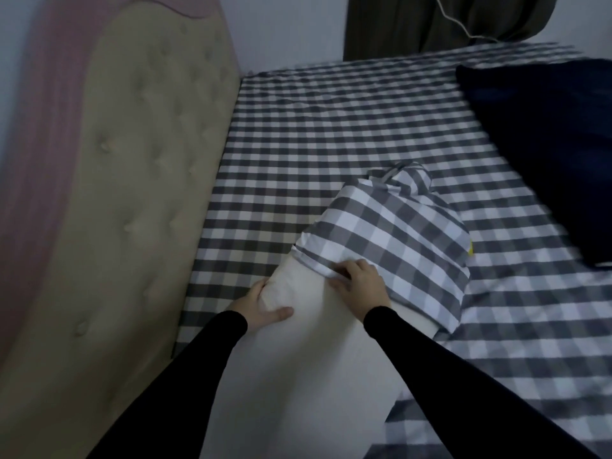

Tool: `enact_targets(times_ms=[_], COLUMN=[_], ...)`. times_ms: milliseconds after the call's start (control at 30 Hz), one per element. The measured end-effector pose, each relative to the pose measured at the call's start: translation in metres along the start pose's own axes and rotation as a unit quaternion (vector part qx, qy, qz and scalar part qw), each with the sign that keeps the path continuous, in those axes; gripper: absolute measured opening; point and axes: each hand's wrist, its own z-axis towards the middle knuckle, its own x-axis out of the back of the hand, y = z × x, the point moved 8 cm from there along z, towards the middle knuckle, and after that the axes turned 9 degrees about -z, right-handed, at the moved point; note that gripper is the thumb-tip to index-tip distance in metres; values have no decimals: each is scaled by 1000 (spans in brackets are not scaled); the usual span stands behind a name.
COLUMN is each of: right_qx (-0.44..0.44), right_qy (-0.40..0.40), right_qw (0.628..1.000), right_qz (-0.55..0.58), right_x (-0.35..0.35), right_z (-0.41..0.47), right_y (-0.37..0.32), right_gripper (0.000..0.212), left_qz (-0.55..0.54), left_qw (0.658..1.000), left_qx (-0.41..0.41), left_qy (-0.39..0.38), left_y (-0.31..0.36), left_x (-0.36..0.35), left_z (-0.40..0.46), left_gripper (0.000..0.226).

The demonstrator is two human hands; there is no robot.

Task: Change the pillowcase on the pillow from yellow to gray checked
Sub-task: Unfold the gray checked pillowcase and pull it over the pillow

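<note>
Checked sheet [331, 120] covers bed — tufted beige headboard [132, 160] left; dark curtain [430, 21] beyond.

Readable text: none.
Labels, brands, numbers, signs: none legible on any surface in the head view.
Small yellow tab [470, 250]: it shows at the far right edge of the gray checked pillowcase [390, 233]; too small and blurred to tell whether it carries print.
</note>
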Motion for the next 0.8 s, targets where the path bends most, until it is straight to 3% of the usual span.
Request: enact_targets(times_ms=[100,200,333,467,633,800], right_qx=[-1,17,39,79,41,-148], right_qy=[-16,-22,43,114,-18,23], right_qw=[999,996,982,962,982,971], right_qz=[41,86,179,237,186,187], right_x=[-2,2,26,71,46,13], right_z=[2,2,11,33,48,30], right_y=[7,-5,-30,-77,-63,49], right_gripper=[23,18,12,13,25,30], left_qz=[40,-84,-228,-318,-225,-42], left_qw=[996,989,959,925,951,996], left_qx=[15,1,-43,-65,-31,8], left_qy=[75,120,163,198,210,73], left_y=[1,4,27,53,42,21], left_x=[0,0,4,22,56,35], left_z=[3,5,4,12,34,49], left_gripper=[96,68,38,42,55,62])
